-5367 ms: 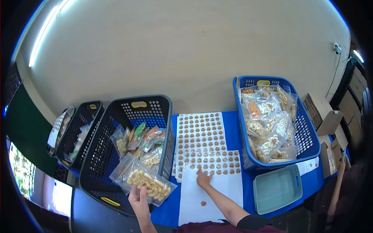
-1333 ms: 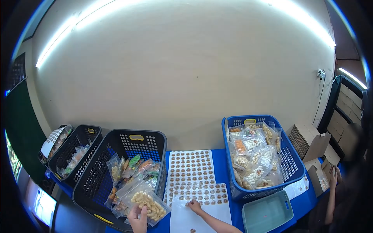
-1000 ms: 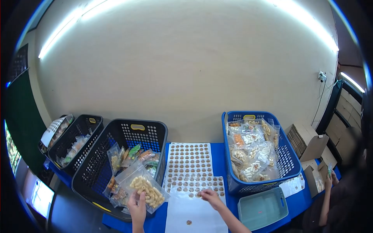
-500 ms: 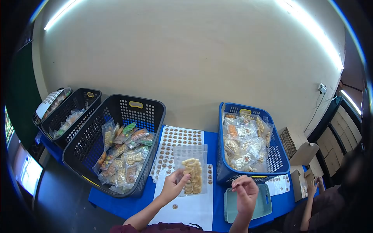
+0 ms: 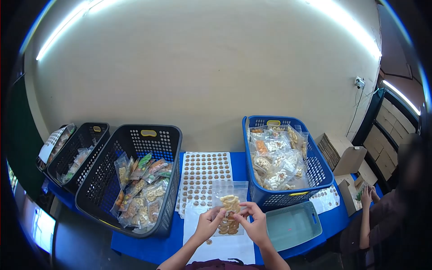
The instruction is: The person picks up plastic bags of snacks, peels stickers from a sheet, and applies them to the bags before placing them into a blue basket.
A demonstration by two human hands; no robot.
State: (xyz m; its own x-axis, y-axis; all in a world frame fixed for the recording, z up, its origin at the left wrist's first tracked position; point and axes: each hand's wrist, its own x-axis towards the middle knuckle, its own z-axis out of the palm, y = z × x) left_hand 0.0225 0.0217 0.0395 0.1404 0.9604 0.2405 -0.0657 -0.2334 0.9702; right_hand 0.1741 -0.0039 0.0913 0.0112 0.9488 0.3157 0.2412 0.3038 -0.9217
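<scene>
A clear plastic bag of pale curled snacks (image 5: 228,229) is held upright in front of me, above a white sheet. My left hand (image 5: 210,225) grips its left side, thumb on the front. My right hand (image 5: 253,221) is closed on the right side, its thumb at the edge of a small round brown sticker (image 5: 230,215) on the bag's front. Beneath and behind the bag lies a sheet of round stickers (image 5: 204,173), with a mostly bare white backing sheet (image 5: 191,225) nearer me.
A black basket (image 5: 168,139) of filled bags stands left, smaller dark baskets (image 5: 100,130) beyond it. Right are a blue basket (image 5: 321,173) of bags, a green tray (image 5: 294,227) and cardboard boxes (image 5: 348,198). Another person's hands (image 5: 366,195) work at a box.
My right hand has moved left from over the green tray onto the bag. The sticker now shows on the bag's front. My view has shifted, and the bag sits slightly lower.
</scene>
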